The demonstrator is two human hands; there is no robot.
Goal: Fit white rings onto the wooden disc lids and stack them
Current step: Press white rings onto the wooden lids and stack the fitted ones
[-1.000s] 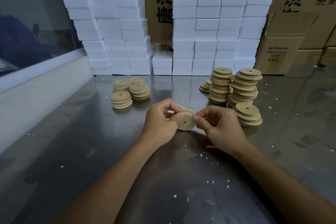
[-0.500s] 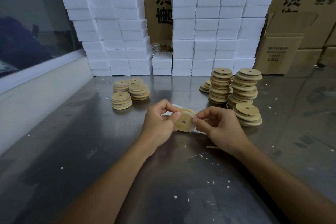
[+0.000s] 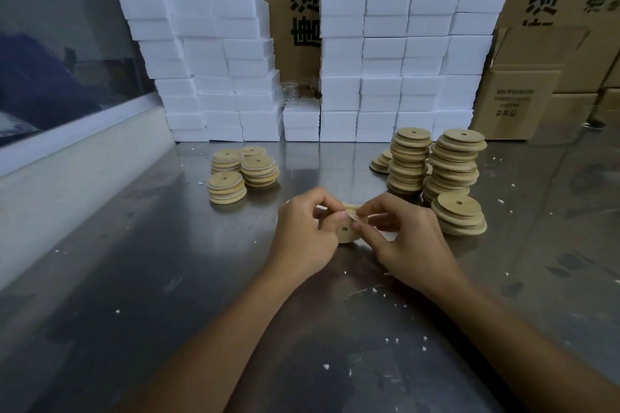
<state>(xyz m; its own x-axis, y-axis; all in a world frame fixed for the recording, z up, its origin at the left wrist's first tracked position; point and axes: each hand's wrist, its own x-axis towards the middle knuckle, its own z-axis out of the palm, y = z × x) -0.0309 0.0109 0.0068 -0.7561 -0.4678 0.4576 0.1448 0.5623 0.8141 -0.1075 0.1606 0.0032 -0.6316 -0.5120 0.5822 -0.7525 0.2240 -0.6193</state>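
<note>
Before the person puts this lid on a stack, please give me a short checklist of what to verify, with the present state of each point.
1. Both hands hold the lid: ok. The left hand and the right hand pinch the wooden disc lid between them, above the metal table.
2. White ring seated all round the lid: cannot tell; fingers hide most of the rim.
3. Lid's centre hole visible and unblocked: ok.
4. Stacks on the left are low and look steady: ok.
5. Tall stacks on the right stand straight: not ok; their discs sit unevenly.
6. White crumbs lie on the table: not ok for a flat base.
</note>
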